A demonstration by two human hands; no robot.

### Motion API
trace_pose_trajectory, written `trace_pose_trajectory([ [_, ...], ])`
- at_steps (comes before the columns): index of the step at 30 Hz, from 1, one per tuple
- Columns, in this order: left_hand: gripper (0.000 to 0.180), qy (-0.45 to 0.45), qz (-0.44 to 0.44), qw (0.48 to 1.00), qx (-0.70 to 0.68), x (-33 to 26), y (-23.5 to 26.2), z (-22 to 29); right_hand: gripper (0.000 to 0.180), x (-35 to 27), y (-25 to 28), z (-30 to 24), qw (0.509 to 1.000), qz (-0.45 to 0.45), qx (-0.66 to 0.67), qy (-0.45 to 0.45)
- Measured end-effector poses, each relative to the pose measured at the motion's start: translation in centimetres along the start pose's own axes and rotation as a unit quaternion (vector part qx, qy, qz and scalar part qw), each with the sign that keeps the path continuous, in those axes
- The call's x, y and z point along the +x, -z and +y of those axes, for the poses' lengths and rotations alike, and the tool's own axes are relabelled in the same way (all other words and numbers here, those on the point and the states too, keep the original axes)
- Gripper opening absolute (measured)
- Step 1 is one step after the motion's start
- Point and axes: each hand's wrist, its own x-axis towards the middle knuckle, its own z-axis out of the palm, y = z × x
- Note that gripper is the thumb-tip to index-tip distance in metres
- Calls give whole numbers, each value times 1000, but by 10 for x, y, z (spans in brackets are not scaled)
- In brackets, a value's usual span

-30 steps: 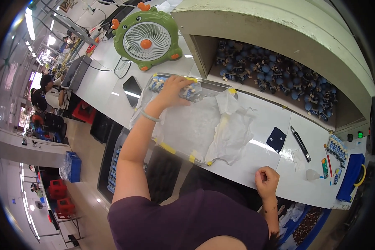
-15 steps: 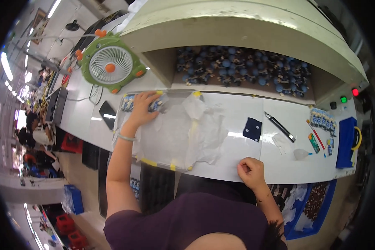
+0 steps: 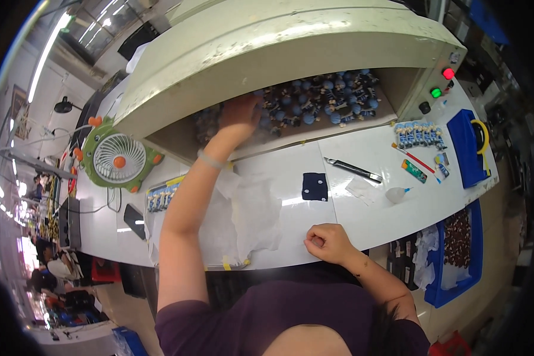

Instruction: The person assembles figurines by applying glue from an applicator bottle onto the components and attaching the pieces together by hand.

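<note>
My left hand (image 3: 241,114) reaches into the opening of the cream-coloured booth, among a crowd of small blue-headed figurines (image 3: 344,98). Motion blurs its fingers, and I cannot make out whether they grip a figurine. Below that arm lies a shallow tray lined with white sheets (image 3: 252,216), its rim patched with yellow tape. A row of figurines (image 3: 162,197) lies in the tray's far left corner. My right hand (image 3: 331,243) rests as a loose fist near the table's front edge, nothing visible in it. Beyond it is a dark blue cloth piece (image 3: 314,187).
The booth (image 3: 267,50) spans the table's back. A green fan (image 3: 120,159) and a phone (image 3: 134,221) are at left. A utility knife (image 3: 353,169), red brush (image 3: 414,159), bundled figurines (image 3: 420,135) and blue holder (image 3: 469,148) lie at right. A blue crate (image 3: 474,255) stands below.
My left hand has left the figurines in the tray and moved up and right into the booth. My right hand stays a fist at the table edge. The whole view has shifted.
</note>
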Motion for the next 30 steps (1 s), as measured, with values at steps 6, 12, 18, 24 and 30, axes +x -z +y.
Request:
trace_pose_trajectory([
  [6,25,-59,246,968,2,113,-69,-25,12,0,0,-1,1000,6,7,15],
  [12,25,-83,223,970,-46,117,-64,-14,13,-4,2,3,1000,13,-3,0],
  [18,24,-58,185,980,-41,106,-52,-18,14,-3,2,2,1000,3,15,3],
  [24,24,-22,151,988,-31,96,-41,-14,13,-2,3,3,1000,6,-9,15],
  [30,24,27,132,991,-28,50,-19,-6,13,0,1,-2,1000,10,15,2],
])
